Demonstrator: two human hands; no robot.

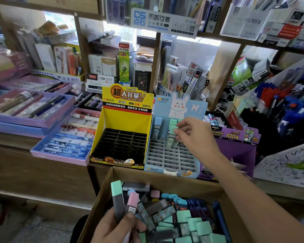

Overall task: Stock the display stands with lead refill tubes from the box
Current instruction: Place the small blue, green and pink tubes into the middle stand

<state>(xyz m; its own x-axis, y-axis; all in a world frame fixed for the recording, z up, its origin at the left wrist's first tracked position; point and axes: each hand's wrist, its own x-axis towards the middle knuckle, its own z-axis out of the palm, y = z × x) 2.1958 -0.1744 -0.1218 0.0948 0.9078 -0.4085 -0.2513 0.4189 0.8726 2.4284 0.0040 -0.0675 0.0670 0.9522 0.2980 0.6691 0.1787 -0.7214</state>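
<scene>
A cardboard box [102,195] at the bottom holds several lead refill tubes [188,223] with mint, pink and blue caps. My left hand [118,227] grips a mint-capped tube [117,199] and a pink-capped tube [132,202] above the box. My right hand [191,135] reaches to the pale blue rabbit stand [170,160] and pinches a mint-capped tube [172,135] at its back rows. A blue-capped tube [157,127] and other mint ones stand in the back row; the front slots are bare. The yellow stand [125,135] to the left has a black tray with no tubes.
Purple trays of pens [63,142] lie left of the yellow stand. A purple lead display box [235,146] stands right of the blue stand. Wooden shelves [225,74] behind are packed with stationery, and a clear bin of blue and red pens [284,109] sits far right.
</scene>
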